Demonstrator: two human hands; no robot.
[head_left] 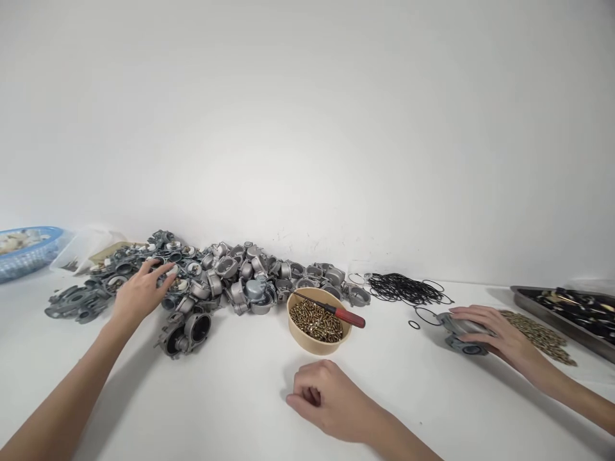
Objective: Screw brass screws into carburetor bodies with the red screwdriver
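Note:
My left hand [141, 291] reaches out over a long pile of grey metal carburetor bodies [225, 278], fingers spread and touching the parts on top; nothing is held. My right hand [327, 397] rests on the white table [230, 397] in front of a tan bowl [307, 342], its fingers curled into a loose fist with nothing visible in it. The bowl holds several brass screws, and a red-handled screwdriver [343, 314] lies across its rim.
Another person's hand [490, 330] lies on a grey metal part [464, 342] at the right. Black O-rings [403, 288] are heaped behind it. A metal tray [567, 314] with dark pieces, brass parts [541, 333], a blue basket [24, 253] and a clear bag [84, 250] stand about.

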